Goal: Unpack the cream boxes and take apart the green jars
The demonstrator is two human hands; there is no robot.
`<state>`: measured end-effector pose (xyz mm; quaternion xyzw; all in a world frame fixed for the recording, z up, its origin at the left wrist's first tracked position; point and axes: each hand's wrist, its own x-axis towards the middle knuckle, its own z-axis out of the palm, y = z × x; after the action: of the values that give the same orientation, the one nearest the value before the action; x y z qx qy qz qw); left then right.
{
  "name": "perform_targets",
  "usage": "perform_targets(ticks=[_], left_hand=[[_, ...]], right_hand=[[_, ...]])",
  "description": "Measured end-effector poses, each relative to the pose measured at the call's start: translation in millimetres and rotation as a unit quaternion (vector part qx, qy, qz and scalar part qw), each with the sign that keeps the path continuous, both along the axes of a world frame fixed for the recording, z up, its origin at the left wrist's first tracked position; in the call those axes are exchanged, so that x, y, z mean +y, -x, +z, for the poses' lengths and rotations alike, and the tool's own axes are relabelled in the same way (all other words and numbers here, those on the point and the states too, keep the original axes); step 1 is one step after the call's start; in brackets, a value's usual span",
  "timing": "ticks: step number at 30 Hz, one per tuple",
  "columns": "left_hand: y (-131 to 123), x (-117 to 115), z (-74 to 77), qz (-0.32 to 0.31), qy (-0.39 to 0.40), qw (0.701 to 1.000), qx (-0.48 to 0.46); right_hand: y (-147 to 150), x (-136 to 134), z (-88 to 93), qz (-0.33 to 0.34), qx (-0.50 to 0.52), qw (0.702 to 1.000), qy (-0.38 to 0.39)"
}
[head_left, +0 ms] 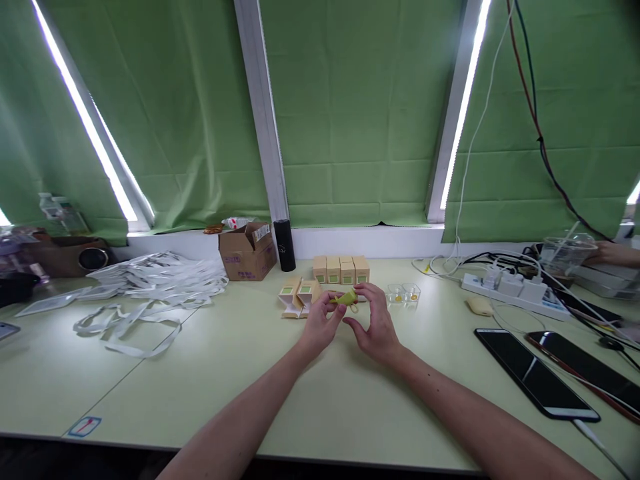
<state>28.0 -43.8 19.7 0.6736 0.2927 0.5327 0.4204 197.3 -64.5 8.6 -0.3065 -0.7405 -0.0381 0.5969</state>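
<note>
My left hand and my right hand meet above the middle of the pale green table. Together their fingertips pinch a small yellow-green item; what it is I cannot make out. Just behind the hands stands a row of several small tan boxes. Flattened or half-folded tan boxes lie to the left of the hands. Two small clear containers with yellow contents sit to the right.
A brown cardboard box and a black cylinder stand at the back. White lanyards pile at left. Two phones and a power strip with cables lie at right. Another person's hand is at far right.
</note>
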Motion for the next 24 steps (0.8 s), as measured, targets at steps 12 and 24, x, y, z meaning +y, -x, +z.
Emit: perform_targets(ticks=[12,24], left_hand=[[-2,1,-2.4,0.034,-0.075,0.993,0.085],[2,-7,9.4,0.189,-0.235,0.944,0.132]], right_hand=[[-2,1,-1.6,0.01,0.019,0.999,0.026],[-4,1,0.6,0.041,0.027,0.996,0.069]])
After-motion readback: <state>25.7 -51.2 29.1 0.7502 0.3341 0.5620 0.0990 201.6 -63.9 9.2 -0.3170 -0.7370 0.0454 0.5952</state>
